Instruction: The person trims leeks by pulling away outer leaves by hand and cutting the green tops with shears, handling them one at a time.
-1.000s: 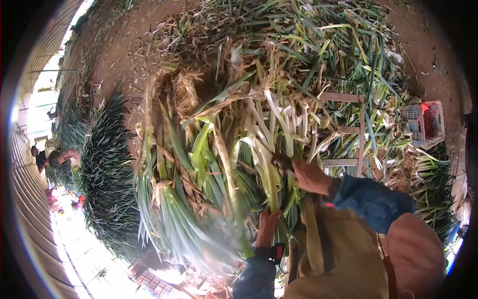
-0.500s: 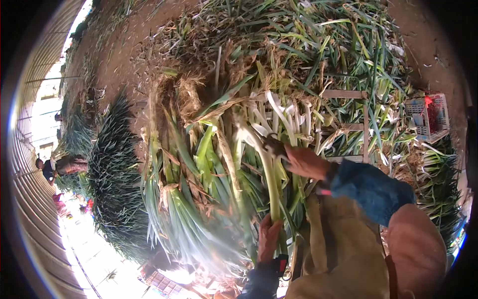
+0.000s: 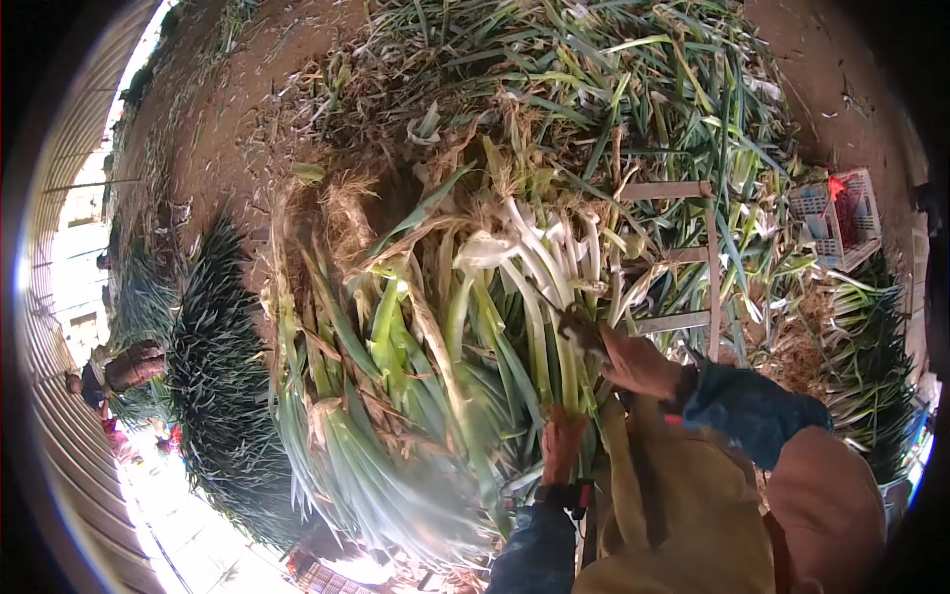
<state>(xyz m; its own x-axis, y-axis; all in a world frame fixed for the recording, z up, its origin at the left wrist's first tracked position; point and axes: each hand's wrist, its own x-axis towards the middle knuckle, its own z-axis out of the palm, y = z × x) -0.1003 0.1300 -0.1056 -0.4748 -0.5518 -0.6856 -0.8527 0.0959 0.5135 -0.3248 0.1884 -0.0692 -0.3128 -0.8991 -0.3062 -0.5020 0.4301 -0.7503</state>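
My left hand (image 3: 562, 445): closed round a leek (image 3: 567, 374), stalk running toward twelve o'clock. My right hand (image 3: 641, 364), half past one from it: wrapped round a dark tool (image 3: 582, 332). Advisable, I judge: firm grip, tool angled clear of my fingers.

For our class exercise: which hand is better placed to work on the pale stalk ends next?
Probably the right hand: it holds a dark tool nearer the pale ends; the left hand grips a stalk lower down.
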